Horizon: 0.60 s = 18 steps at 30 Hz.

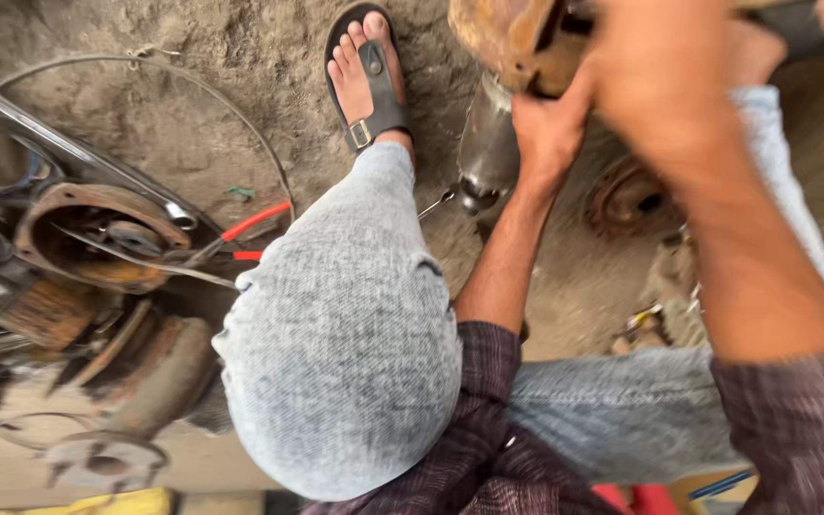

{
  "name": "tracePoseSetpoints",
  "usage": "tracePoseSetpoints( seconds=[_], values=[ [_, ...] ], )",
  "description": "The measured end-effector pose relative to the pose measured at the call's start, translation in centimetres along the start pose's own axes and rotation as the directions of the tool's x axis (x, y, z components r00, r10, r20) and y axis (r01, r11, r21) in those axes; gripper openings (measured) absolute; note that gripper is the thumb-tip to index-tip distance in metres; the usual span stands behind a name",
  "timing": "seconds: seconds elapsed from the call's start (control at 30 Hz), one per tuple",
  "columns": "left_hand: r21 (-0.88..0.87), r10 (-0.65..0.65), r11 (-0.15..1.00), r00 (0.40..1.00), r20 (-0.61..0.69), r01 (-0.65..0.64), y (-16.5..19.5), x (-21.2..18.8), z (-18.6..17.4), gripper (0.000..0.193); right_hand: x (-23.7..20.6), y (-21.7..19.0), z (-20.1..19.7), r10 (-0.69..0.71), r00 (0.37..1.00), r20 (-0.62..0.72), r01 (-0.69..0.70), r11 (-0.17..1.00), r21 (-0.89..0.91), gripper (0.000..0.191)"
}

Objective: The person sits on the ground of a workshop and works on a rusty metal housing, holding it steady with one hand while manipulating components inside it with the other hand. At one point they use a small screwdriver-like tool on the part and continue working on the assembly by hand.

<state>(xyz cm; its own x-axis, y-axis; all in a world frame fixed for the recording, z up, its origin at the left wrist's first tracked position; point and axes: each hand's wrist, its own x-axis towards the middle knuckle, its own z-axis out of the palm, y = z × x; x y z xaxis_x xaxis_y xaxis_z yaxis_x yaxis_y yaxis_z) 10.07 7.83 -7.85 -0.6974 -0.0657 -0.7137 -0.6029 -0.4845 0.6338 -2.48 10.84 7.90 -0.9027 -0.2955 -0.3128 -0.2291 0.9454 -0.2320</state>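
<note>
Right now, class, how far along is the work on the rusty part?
Done: nothing visibly finished. In hand: both hands, left hand and right hand, grip the rusty metal part above the grey cylinder. Left: red-handled pliers lie untouched on the dirt.

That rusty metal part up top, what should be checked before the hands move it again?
1. Left hand on the rusty metal part: ok, it grips the lower edge.
2. Right hand on the part: cannot tell, it is blurred and covers its own grip.
3. Grey metal cylinder under the part: cannot tell whether the two are joined.
4. Sandalled foot away from the part: ok, it rests on the dirt to the side.
5. Red-handled pliers out of the way: ok, they lie on the ground past the knee.
6. Rusty disc below the forearm: not ok, it lies close under the work.
</note>
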Motion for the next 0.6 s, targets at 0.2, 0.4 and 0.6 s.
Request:
tracePoseSetpoints(
  seconds=[0.2, 0.4, 0.6],
  values=[
    [-0.16, 0.024, 0.987, 0.999, -0.044, -0.031, 1.1, -1.0, 1.3, 0.028, -8.7, 8.7, -0.3, 0.032, 0.999, 0.019, -0.033, 0.997, 0.072, 0.006],
    [-0.075, 0.016, 0.997, 0.999, -0.03, -0.018, 2.4, -1.1, 0.7, 0.031, -7.3, 6.2, -1.2, 0.012, 1.0, 0.018, -0.014, 0.992, 0.123, 0.006],
    [-0.126, 0.037, 0.991, 0.999, -0.004, -0.037, 2.9, -1.1, 0.5, 0.038, -7.7, 6.4, -1.4, -0.005, 1.0, 0.006, 0.004, 0.99, 0.138, 0.005]
  ],
)
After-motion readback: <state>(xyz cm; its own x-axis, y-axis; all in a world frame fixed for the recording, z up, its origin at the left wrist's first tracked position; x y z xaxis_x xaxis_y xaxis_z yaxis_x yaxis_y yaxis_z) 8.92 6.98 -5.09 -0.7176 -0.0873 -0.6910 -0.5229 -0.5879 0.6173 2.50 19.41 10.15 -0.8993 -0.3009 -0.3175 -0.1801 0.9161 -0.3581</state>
